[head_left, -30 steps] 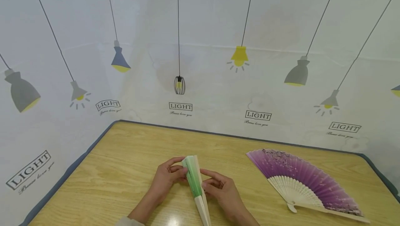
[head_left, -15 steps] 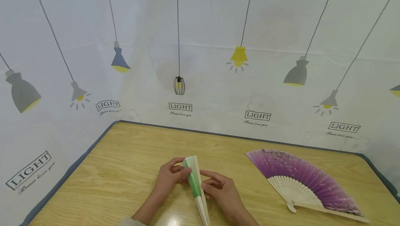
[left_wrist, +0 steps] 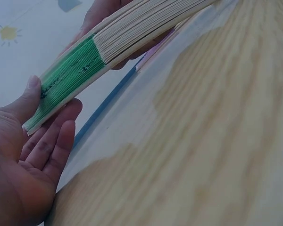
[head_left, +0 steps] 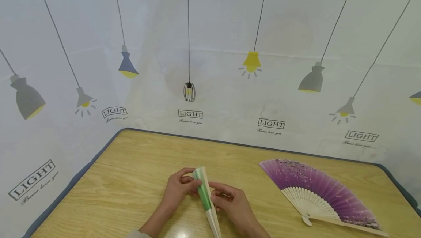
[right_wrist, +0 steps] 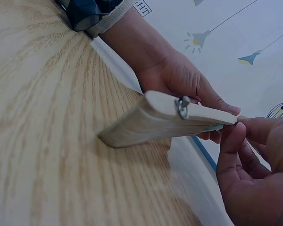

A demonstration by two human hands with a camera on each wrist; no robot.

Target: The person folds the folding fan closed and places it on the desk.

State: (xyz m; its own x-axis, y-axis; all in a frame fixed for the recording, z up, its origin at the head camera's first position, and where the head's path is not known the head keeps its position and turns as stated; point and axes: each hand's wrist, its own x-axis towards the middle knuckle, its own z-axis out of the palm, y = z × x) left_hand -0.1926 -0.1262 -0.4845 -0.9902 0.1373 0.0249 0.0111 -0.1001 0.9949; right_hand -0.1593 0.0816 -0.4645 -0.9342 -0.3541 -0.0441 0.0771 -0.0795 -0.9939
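Observation:
A folded hand fan (head_left: 204, 196), green at its leaf end with pale sticks, stands tilted between the hands in the head view. My left hand (head_left: 175, 190) grips its green end, thumb on one face and fingers behind. In the left wrist view, the closely stacked green folds (left_wrist: 70, 70) lie under that thumb. My right hand (head_left: 235, 203) pinches the fan's right edge between thumb and forefinger, partway along its length. The right wrist view shows the pivot end, with a metal ring (right_wrist: 183, 107), low over the table.
A purple fan (head_left: 335, 190) with pale pierced sticks lies spread on the wooden table (head_left: 131, 172), to the right. Behind and to the left, the table meets a white curtain (head_left: 223, 84) printed with lamps.
The left thumb has slid slightly right across the green face, and the folded fan looks a little narrower. The right hand holds nearly the same place. The purple fan has not moved.

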